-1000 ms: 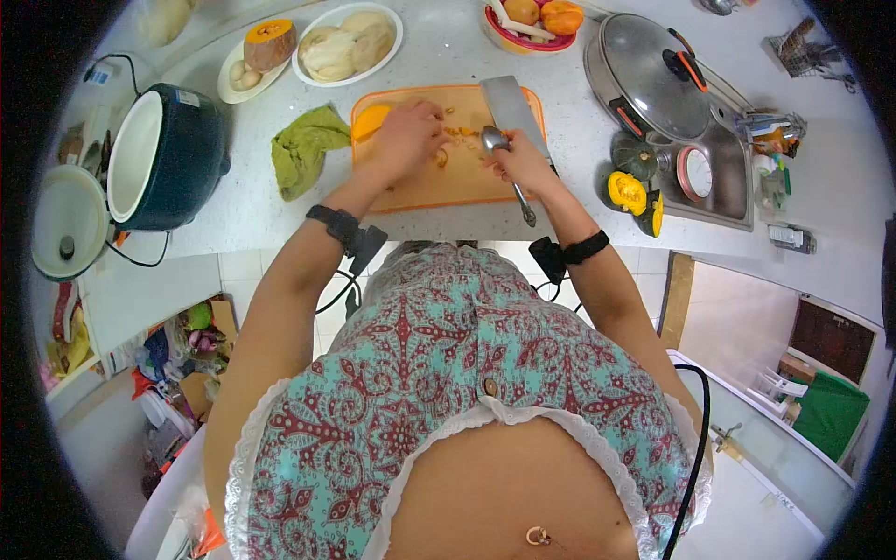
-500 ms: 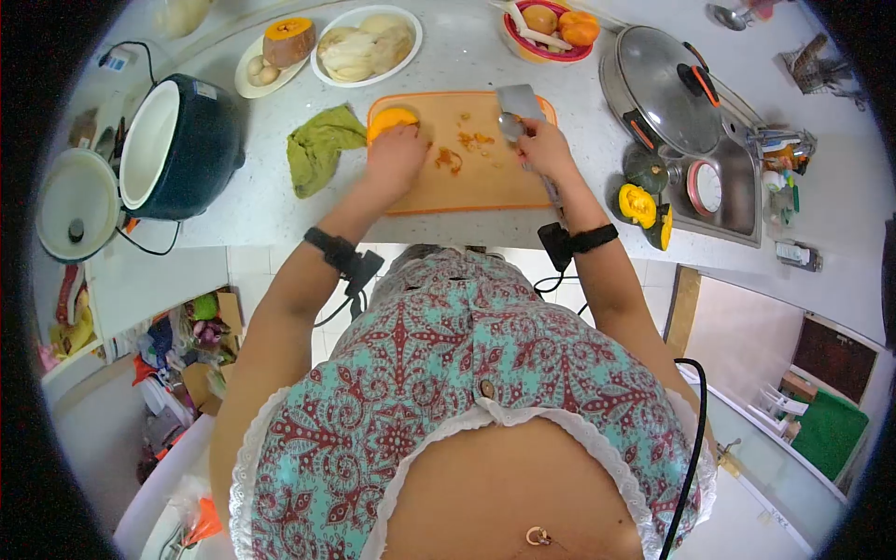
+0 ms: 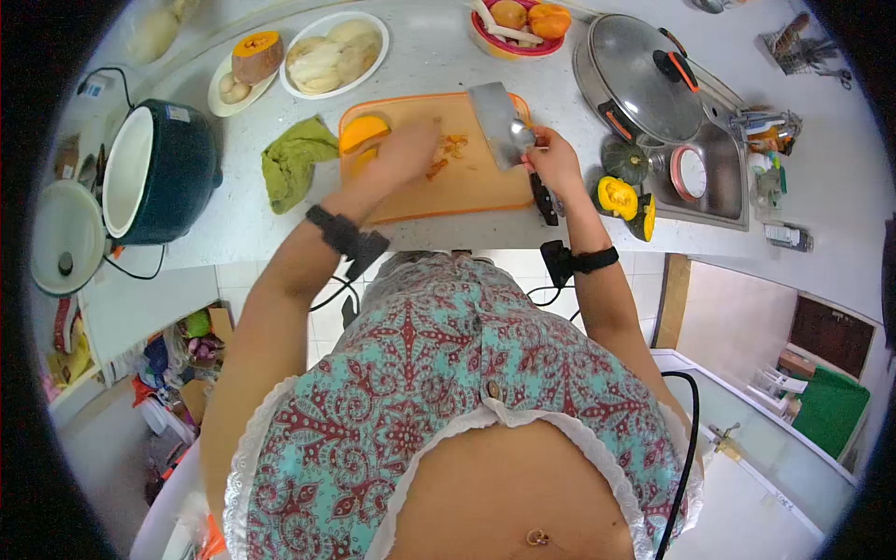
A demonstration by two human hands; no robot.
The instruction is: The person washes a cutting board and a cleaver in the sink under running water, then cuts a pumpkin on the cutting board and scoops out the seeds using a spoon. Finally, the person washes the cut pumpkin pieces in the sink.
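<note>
My left hand (image 3: 409,149) is over the left-centre of the orange-rimmed cutting board (image 3: 485,191), blurred by motion, its fingers hard to make out. Orange pumpkin pieces (image 3: 362,133) lie beside it at the board's left side. Stringy orange scraps (image 3: 452,147) are just to its right. In my right hand (image 3: 553,161), at the board's right edge, is a metal spoon (image 3: 522,133), pinched between closed fingers. Under the spoon lies a wide cleaver (image 3: 492,117), its dark handle (image 3: 544,200) toward me, partly below my right hand.
A green cloth (image 3: 294,163) lies left of the board. Behind are a plate of dough-like food (image 3: 336,58) and a red basket (image 3: 518,47). Cut green pumpkin (image 3: 617,196), a large lidded pan (image 3: 644,79) and the sink (image 3: 728,177) are right; a dark pot (image 3: 168,173) stands left.
My left hand has left the pumpkin piece and moved right over the board. My right hand still holds the spoon. The view has shifted, and more of the cleaver's blade and handle shows.
</note>
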